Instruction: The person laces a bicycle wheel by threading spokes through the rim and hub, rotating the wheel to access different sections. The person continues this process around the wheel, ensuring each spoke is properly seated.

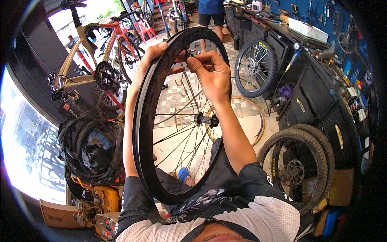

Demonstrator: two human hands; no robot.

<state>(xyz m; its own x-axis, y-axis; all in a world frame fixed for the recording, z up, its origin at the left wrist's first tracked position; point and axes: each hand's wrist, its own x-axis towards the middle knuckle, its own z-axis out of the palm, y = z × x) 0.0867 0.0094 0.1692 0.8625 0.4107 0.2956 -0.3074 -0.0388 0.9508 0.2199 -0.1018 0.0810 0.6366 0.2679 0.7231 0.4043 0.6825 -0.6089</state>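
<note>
Wheel (203,119) black, deep-rimmed, thin-spoked; left hand (151,54) clamped round rim (144,121); right hand (213,74), thumb and forefinger together at rim's inner side, anything pinched indiscernible

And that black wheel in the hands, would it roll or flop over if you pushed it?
The black wheel would probably roll easily because it is round. It would likely tip over unheld, being tall and narrow. It may feel light for its size, since thin spokes leave mostly gaps inside.
</note>
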